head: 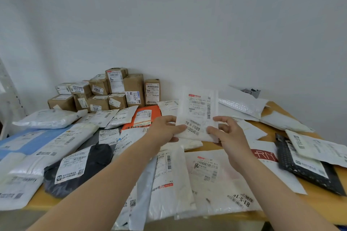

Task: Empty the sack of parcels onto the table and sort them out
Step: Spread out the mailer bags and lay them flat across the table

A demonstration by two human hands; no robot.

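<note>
Both hands — left hand (165, 130), right hand (228, 133) — grip white mailer (198, 114), covering its lower corners.

A small white plastic mailer with a printed barcode label (198, 113) is held upright above the wooden table (270, 129). Flat white, blue, black and orange poly parcels (142, 116) lie scattered over it; brown cardboard boxes (112, 90) stack at the back left.

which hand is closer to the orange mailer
Left. The left hand sits right beside the orange mailer, gripping the white parcel. The right hand holds the parcel's far side.
</note>
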